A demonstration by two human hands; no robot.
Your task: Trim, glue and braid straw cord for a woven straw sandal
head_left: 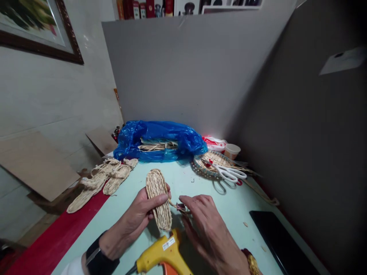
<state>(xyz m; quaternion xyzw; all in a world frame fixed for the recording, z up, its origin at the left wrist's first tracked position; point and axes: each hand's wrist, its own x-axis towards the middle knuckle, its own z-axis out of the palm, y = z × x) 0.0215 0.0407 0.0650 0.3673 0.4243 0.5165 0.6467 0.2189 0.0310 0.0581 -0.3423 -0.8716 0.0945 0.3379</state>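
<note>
My left hand (136, 214) is closed round a braided straw shoe sole (159, 191), held upright with the thumb across its front. From the sole's right edge a thin straw cord (172, 204) runs to my right hand (209, 225). The right fingers are bent around the cord's end, where a small dark, purplish piece (181, 207) shows; what it is I cannot make out. Just below the sole a yellow hot glue gun (160, 254) stands on the table, its nozzle end near the sole's lower tip.
Finished straw sandals (114, 175) lie at the left. Behind are a blue plastic bag (160, 130) with straw bundles, a woven basket (200, 162), white-handled scissors (229, 173) and a paper cup (232, 151). A black flat object (279, 240) lies at the right. Grey panels (183, 72) enclose the back and right.
</note>
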